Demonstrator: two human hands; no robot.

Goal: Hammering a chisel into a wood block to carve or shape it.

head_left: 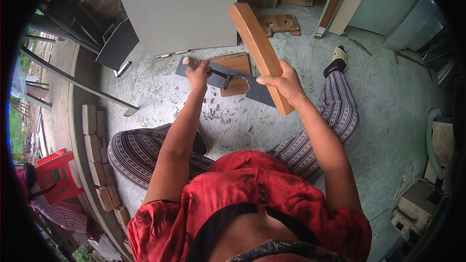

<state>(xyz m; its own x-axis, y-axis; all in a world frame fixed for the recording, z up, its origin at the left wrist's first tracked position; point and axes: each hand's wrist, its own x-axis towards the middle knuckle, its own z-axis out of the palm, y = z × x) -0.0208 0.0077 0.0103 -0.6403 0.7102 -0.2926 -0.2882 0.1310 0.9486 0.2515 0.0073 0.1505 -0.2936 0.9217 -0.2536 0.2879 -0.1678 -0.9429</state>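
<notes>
Bricks (97, 157) line the ledge, left of and nearer than the left grip; grey metal bar (92, 82) slants down to the floor, also left. Floor (388, 97) is pale, scuffed concrete all round both grips, dark chips (216, 111) scattered just nearer than the left one. Large pale grey panel (179, 9) stands beyond the left grip, brown cutout scrap (280, 24) beyond the right. Left hand (198, 75): fingers wrapped round the chisel (191, 62), pale butt poking out on the left, dark shank running right and slightly nearer; exact tip contact can't tell. Dark strip (261, 92) sits under and right of that grip, over a wooden board (235, 60); long axis runs far-left to near-right, ragged notch between the two grips. Right hand (285, 85): clamped across the near part of a squared timber (257, 43), thumb on left face; long axis runs far-left to near-right, steeper than the strip, bulk beyond the grip. Timber overlaps strip in view; touching or not, can't tell. Containers: boxy pale unit (412, 208) well right of and nearer than right grip, square opening, contents unreadable; ribbed hose (432, 140) alongside.
</notes>
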